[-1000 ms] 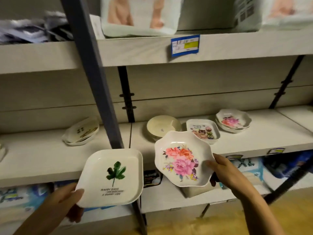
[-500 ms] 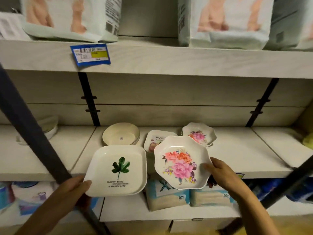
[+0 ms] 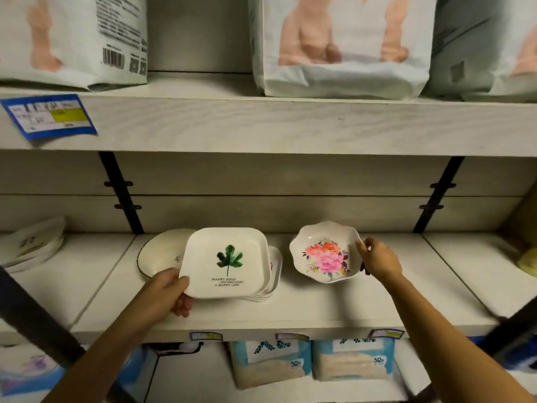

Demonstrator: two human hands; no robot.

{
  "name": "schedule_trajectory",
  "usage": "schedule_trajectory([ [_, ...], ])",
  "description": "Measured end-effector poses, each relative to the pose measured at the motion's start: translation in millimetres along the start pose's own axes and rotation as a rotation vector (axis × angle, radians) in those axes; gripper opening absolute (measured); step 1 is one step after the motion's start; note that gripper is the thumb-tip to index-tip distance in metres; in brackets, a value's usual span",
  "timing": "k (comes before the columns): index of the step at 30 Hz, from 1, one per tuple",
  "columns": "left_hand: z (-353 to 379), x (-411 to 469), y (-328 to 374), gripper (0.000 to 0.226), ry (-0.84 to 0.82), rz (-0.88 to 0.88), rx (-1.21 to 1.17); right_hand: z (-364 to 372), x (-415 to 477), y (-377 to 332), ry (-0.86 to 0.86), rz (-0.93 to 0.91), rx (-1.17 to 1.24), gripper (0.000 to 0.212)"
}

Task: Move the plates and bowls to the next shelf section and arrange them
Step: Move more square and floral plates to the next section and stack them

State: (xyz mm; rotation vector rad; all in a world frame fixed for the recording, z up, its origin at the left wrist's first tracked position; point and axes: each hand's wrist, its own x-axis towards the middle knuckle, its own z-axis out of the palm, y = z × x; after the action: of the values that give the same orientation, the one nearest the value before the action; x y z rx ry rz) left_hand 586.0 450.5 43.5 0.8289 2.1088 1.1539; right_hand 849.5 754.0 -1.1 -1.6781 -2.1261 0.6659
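White square leaf plate (image 3: 226, 263) tilts over a stack of small plates (image 3: 276, 267); a round dark-rimmed bowl (image 3: 157, 257) lies at its nine o'clock, a scalloped floral plate (image 3: 325, 253) at three o'clock.

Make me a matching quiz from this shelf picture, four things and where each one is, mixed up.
1 leaf plate
2 flower plate
3 round bowl
4 blue price tag

A stuck on the upper shelf edge
B held by the right hand
C lying on the middle shelf
D held by the left hand

Pairs: 1-D, 2-B, 3-C, 4-A
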Motion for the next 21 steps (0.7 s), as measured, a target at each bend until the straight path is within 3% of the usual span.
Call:
schedule_trajectory([
  [10,27.0,22.1,17.8,0.019,0.137,-0.062,-0.082,22.3,63.3,1.2,-0.116,0.033,-0.219,0.045],
  [14,25.6,21.8,13.7,0.018,0.183,-0.078,-0.091,25.1,66.2,5.0,-0.238,0.014,-0.313,0.05],
  [21,24.3,19.8,7.0,0.018,0.194,-0.097,-0.117,34.6,54.5,5.7,-0.248,0.04,-0.408,0.04],
])
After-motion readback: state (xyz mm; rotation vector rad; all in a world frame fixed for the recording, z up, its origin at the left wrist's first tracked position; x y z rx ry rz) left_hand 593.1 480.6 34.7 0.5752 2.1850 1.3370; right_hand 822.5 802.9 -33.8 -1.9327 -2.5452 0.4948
